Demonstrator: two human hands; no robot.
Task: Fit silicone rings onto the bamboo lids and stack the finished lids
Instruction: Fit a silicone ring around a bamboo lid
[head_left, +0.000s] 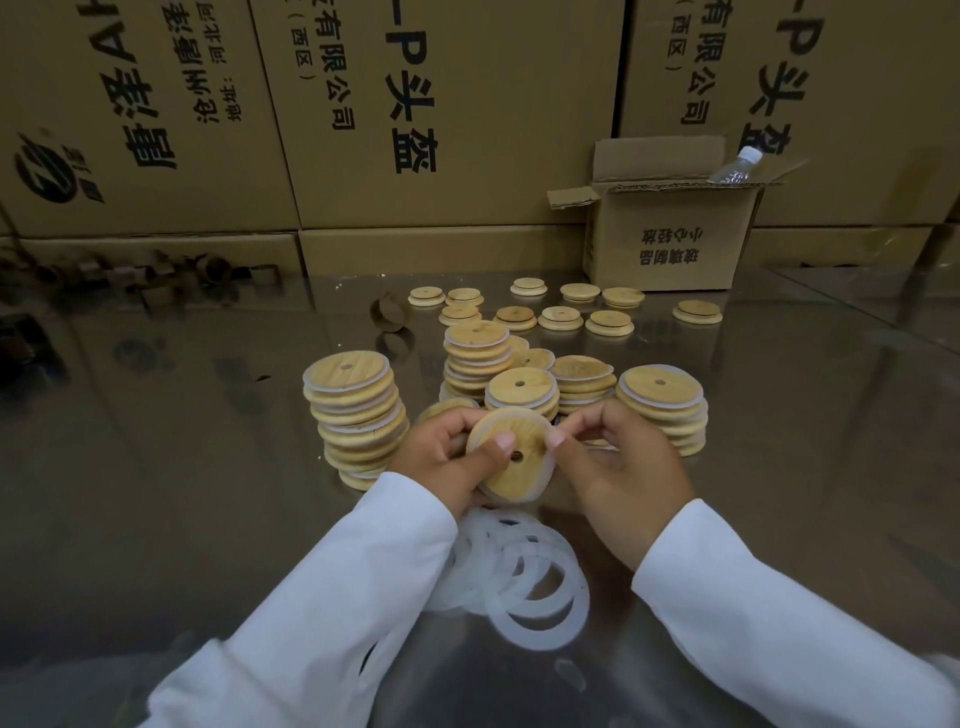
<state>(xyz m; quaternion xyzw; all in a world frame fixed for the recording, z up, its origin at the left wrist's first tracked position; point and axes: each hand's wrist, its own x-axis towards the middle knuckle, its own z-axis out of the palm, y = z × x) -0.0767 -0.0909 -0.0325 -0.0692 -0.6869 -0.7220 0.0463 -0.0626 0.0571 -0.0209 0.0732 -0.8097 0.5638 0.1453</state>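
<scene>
Both hands work one bamboo lid (511, 460) above the counter (182, 467). The left grip (441, 460) clasps its edge, thumb on top. The right grip (618, 462) pinches the silicone ring (519, 412) at the lid's right rim. Loose rings (535, 587) lie beneath, and finished stacks (358, 415) stand just behind.

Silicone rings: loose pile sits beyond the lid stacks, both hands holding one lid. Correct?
No. Head view shows the loose silicone rings lying nearer than the lid stacks, below the hands. The left hand and right hand do hold one lid.
</scene>
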